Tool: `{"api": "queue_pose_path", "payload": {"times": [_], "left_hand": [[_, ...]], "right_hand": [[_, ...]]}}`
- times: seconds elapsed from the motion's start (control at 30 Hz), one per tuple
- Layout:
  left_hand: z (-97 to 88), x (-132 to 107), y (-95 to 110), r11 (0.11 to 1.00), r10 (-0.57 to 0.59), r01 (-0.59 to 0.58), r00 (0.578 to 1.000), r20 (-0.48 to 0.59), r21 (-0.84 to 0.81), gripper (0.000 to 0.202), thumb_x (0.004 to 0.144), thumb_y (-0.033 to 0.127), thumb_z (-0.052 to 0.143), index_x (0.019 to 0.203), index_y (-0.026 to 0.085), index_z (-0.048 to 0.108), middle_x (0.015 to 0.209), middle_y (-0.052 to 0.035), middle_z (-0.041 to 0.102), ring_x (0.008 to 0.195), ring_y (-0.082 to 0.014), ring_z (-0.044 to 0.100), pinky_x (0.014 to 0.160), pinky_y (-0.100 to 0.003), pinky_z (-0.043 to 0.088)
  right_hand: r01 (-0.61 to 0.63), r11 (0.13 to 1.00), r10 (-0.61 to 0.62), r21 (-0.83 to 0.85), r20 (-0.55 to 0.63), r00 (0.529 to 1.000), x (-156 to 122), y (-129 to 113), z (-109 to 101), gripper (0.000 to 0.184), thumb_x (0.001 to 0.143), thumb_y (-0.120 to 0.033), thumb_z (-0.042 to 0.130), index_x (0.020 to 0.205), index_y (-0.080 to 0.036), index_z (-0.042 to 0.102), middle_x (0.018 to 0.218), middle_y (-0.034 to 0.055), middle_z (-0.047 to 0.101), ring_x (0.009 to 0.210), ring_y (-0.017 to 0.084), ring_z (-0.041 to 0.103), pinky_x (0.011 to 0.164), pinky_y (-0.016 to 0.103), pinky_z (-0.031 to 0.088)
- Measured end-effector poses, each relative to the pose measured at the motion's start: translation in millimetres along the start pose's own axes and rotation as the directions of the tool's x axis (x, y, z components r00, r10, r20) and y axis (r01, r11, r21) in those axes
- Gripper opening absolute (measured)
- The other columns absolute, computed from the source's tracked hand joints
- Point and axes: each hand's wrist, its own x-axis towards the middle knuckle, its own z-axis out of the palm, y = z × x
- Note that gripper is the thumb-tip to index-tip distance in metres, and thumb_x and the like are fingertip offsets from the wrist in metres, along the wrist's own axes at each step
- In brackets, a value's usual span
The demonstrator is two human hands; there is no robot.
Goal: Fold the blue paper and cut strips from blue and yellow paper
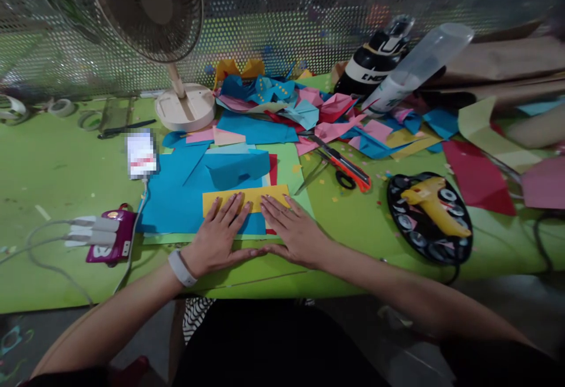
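A strip of yellow paper (247,194) lies across blue paper (172,199) at the middle of the table. My left hand (220,237) presses flat on the strip's left part, fingers stretched out and slightly apart. On its right part rests my right hand (293,228), also flat with straight fingers. My two thumbs meet below the strip. Just beyond it stands a folded blue paper piece (241,169). Red and pale green sheets show from under the blue paper. To the right lie an orange box cutter (344,164) and scissors with a black handle (345,180).
A yellow glue gun (436,206) sits on a round black tray at the right. Coloured paper scraps (304,107) pile up at the back, near bottles (419,69). A fan (185,106), a phone (141,153) and a purple power strip (113,237) with cables stand left.
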Motion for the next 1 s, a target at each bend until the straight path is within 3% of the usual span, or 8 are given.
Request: {"api": "queue_pose_path", "payload": {"times": [0.23,0.43,0.57,0.67,0.8,0.87,0.93,1.0], "left_hand": [[-9.3,-24.2,-22.2,0.996,-0.012,0.011,1.000,0.019,0.087,0.093,0.087,0.070,0.037,0.153,0.017,0.000,0.159,-0.0110,0.018,0.146,-0.0284,0.015,0.119,-0.045,0.008],[-15.7,-42.7,-30.6,0.988,-0.063,0.061,0.998,0.012,0.145,0.095,0.087,0.068,0.040,0.153,0.019,-0.006,0.159,-0.0119,0.017,0.145,-0.0280,0.017,0.118,-0.046,0.007],[-16.1,-50.9,-36.5,0.984,-0.076,0.074,0.997,0.004,0.162,0.095,0.087,0.069,0.040,0.153,0.019,-0.006,0.158,-0.0119,0.020,0.145,-0.0279,0.018,0.118,-0.046,0.007],[-22.3,-51.5,-38.8,0.986,-0.061,0.062,0.998,-0.012,0.156,0.089,0.088,0.068,0.037,0.153,0.020,0.000,0.157,-0.0118,0.026,0.144,-0.0280,0.023,0.118,-0.045,0.008],[-43.5,-34.4,-25.4,0.987,-0.108,0.122,0.987,-0.122,0.108,0.076,0.088,0.067,0.040,0.146,0.018,0.031,0.148,-0.0152,0.040,0.137,-0.0324,0.034,0.112,-0.049,0.024],[-53.6,-18.4,-13.7,0.975,-0.209,0.220,0.956,-0.205,0.033,0.049,0.092,0.056,0.042,0.122,0.019,0.054,0.127,-0.0138,0.058,0.119,-0.0295,0.053,0.097,-0.042,0.040],[-58.8,-0.8,-4.2,0.959,-0.282,0.276,0.952,-0.122,-0.061,0.031,0.095,0.044,0.042,0.100,0.018,0.059,0.099,-0.0093,0.067,0.088,-0.0225,0.063,0.074,-0.032,0.046],[-58.1,15.3,-0.6,0.936,-0.336,0.337,0.941,0.035,-0.098,0.021,0.094,0.035,0.045,0.093,0.018,0.058,0.085,-0.0063,0.067,0.069,-0.0184,0.061,0.059,-0.028,0.039]], "right_hand": [[-0.016,1.000,0.016,0.009,0.047,0.999,-0.3,2.1,-3.5,0.087,0.092,-0.069,0.018,0.149,-0.003,0.024,0.154,0.0182,0.023,0.145,0.028,0.019,0.117,0.054,0.017],[-0.117,0.993,0.119,-0.034,0.049,0.992,-19.1,10.6,-7.5,0.086,0.092,-0.068,0.017,0.148,-0.005,0.027,0.152,0.0182,0.029,0.143,0.029,0.025,0.116,0.054,0.019],[-0.167,0.983,0.170,-0.069,0.030,0.985,-35.4,17.5,-12.4,0.082,0.093,-0.066,0.021,0.145,-0.004,0.035,0.149,0.0192,0.036,0.141,0.030,0.031,0.116,0.053,0.021],[-0.199,0.978,0.199,-0.057,-0.010,0.980,-37.1,20.8,-26.6,0.071,0.096,-0.058,0.027,0.134,-0.003,0.049,0.141,0.0212,0.048,0.134,0.032,0.041,0.111,0.050,0.031],[-0.304,0.948,0.309,0.097,-0.036,0.950,-10.1,17.1,-57.8,0.040,0.097,-0.044,0.040,0.104,-0.013,0.065,0.106,0.0141,0.070,0.098,0.026,0.064,0.083,0.039,0.048],[-0.319,0.914,0.311,0.251,0.074,0.948,14.9,13.7,-69.9,0.029,0.095,-0.042,0.048,0.094,-0.017,0.064,0.094,0.0086,0.072,0.080,0.020,0.066,0.066,0.030,0.047],[-0.336,0.872,0.277,0.357,0.207,0.938,42.0,12.3,-74.2,0.024,0.090,-0.040,0.055,0.082,-0.019,0.063,0.081,0.0040,0.072,0.069,0.017,0.065,0.058,0.026,0.042],[-0.386,0.811,0.224,0.439,0.377,0.899,65.4,14.6,-70.1,0.025,0.087,-0.039,0.059,0.073,-0.018,0.061,0.067,0.0011,0.070,0.061,0.014,0.065,0.057,0.023,0.041]]}}
